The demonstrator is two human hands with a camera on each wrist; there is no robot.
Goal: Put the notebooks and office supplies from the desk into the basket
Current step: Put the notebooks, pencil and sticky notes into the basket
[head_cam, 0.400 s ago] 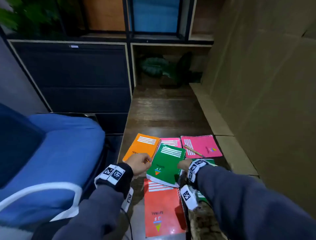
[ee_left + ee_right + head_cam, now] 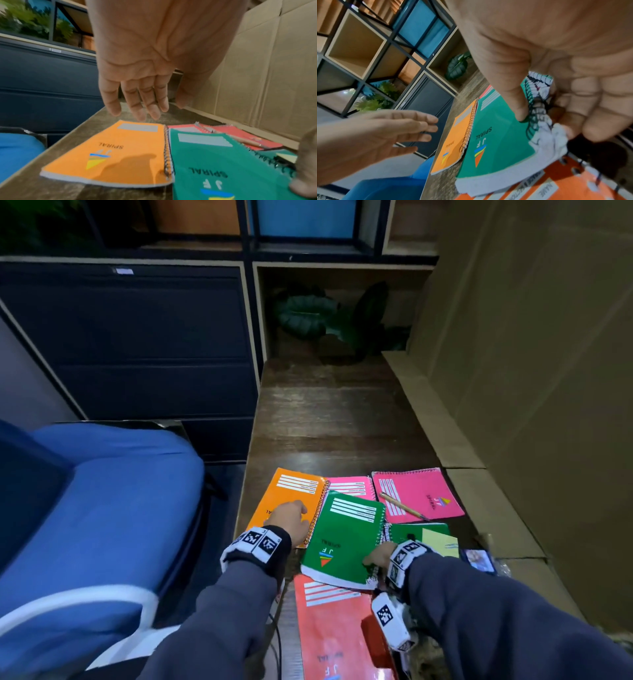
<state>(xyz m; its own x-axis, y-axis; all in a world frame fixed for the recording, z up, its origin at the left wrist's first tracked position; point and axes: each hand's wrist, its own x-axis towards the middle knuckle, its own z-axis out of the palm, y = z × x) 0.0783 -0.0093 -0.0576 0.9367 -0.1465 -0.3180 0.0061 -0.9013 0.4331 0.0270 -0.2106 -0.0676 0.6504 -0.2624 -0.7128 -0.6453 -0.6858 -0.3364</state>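
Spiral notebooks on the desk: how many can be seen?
6: orange notebook far left, pink one behind the green notebook, another pink far right, dark green partly hidden, red nearest.

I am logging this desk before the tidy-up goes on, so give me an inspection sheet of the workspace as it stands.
Surface: dark wooden desk, far half bare.
Job's things: orange notebook, green notebook, two pink notebooks, red notebook, second green notebook under a yellow pad, pen on the right pink one. Basket: nothing seen.
Clutter: phone at the right edge.
Hands: left hand open over the orange notebook; right hand pinches the green notebook's spiral edge.
Cables: dark cord at the desk's near edge.
Surroundings: blue chair, dark cabinet, cardboard.
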